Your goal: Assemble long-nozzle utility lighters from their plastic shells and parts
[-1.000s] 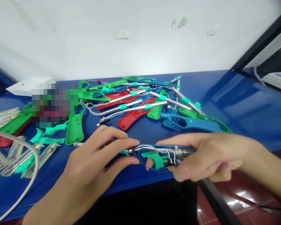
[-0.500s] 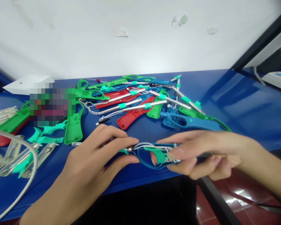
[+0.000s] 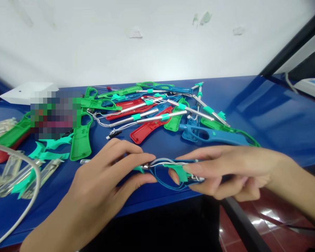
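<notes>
Both hands hold one blue lighter shell point(image 3: 165, 180) just above the front edge of the blue table point(image 3: 265, 115). My left hand point(image 3: 105, 182) pinches its front end, where a metal tube and white wires point(image 3: 161, 161) meet. My right hand point(image 3: 225, 169) grips the handle end, with its thumb and forefinger closed beside the teal trigger point(image 3: 179, 172).
A pile of green, red and blue lighter shells with metal tubes point(image 3: 157, 112) lies behind the hands. Clear plastic tanks and teal triggers point(image 3: 23, 173) lie at the left, crossed by a white cable point(image 3: 28, 206). A white box point(image 3: 26, 91) stands at the back left.
My right hand's fingers have slid forward along the shell toward the teal trigger. The left hand has kept its pinch.
</notes>
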Tool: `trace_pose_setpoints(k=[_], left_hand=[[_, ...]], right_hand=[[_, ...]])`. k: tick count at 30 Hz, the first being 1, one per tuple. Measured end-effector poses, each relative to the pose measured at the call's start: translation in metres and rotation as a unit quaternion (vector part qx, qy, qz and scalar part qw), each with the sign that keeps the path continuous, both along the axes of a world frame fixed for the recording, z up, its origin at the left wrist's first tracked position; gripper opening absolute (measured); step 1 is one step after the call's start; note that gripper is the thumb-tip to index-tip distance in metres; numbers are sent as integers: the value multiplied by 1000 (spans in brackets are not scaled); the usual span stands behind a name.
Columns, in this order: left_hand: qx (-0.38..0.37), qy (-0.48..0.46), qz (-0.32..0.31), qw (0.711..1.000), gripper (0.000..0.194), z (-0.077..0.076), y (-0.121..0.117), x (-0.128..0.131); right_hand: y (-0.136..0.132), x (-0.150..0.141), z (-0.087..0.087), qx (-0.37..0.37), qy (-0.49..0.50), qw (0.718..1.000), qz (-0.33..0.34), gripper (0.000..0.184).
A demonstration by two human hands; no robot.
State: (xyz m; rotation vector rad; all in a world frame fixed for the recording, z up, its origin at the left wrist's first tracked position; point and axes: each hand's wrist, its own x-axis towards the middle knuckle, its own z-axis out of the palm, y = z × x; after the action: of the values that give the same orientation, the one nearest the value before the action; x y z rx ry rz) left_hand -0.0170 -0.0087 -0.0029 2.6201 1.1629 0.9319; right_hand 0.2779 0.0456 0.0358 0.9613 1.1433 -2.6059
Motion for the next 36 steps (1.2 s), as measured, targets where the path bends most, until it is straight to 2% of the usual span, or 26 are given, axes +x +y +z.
trace_pose_setpoints(k=[9,17,22,27,30,36], left_hand=[[-15,3,-1,1000,18,2,1,-1],[-2,12,7,1000,18,0,1,-1],[2,15,10,1000,19,0,0,-2],[-3,9,5,1000,18,0,0,-1],[-5,7,-2,1000,19,0,0,-1],[-8,8,-10,1000,18,0,0,-1]], right_hand=[[3,-9,-2,-18,-37,999,-2,57],[5,-1,-12,-73,23,997,1,59],[8,2,-18,-105,73,992,10,66],[13,0,-19,-126,99,987,25,61],[11,0,-16,-118,99,988,23,61],[1,-3,-2,-36,44,998,-11,56]])
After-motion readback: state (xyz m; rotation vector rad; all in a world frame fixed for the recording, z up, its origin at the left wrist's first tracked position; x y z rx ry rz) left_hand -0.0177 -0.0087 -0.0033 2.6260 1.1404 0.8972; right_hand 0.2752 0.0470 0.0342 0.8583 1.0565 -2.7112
